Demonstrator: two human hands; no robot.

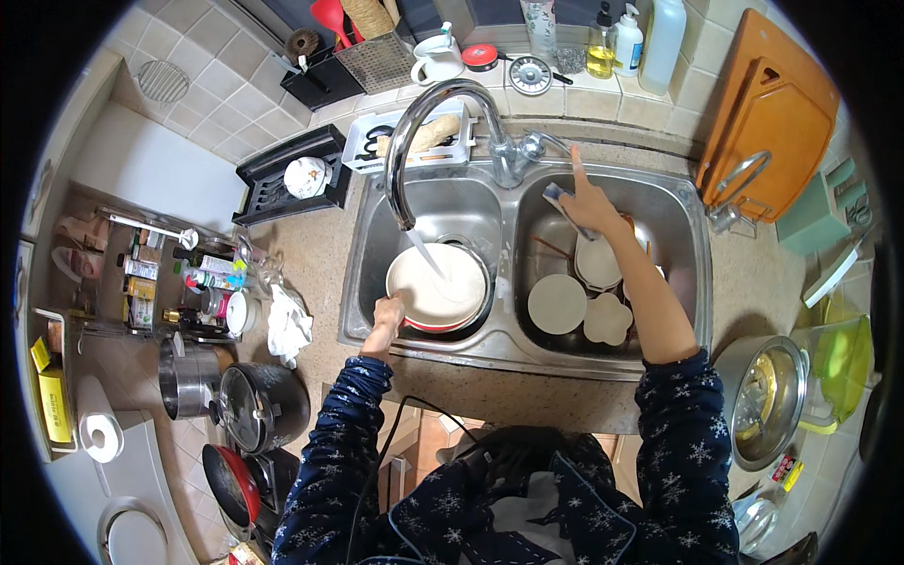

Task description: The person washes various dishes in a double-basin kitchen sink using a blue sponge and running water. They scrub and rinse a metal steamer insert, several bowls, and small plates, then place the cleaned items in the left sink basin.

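Note:
My left hand (pixel 387 314) grips the rim of a round cream-coloured pan or bowl (pixel 452 311) with a red outside, in the left basin (pixel 466 201). Water runs into it from the curved chrome faucet (pixel 399 155). Over the right basin (pixel 678 233), my right hand (pixel 590 206) has its index finger stretched to the tip of the faucet lever (pixel 556 141). A grey-blue sponge or cloth (pixel 559 196) is held under that palm. Below lie a round cream dish (pixel 557 304), a flower-shaped dish (pixel 607 319) and stacked bowls (pixel 597 263), partly hidden by my forearm.
Behind the sink stand a white utensil tray (pixel 364 161), a sink strainer (pixel 530 75) and soap bottles (pixel 627 42). Orange cutting boards (pixel 777 134) lean at the right, above a steel pot (pixel 731 417). A white cloth (pixel 288 325) lies on the left counter.

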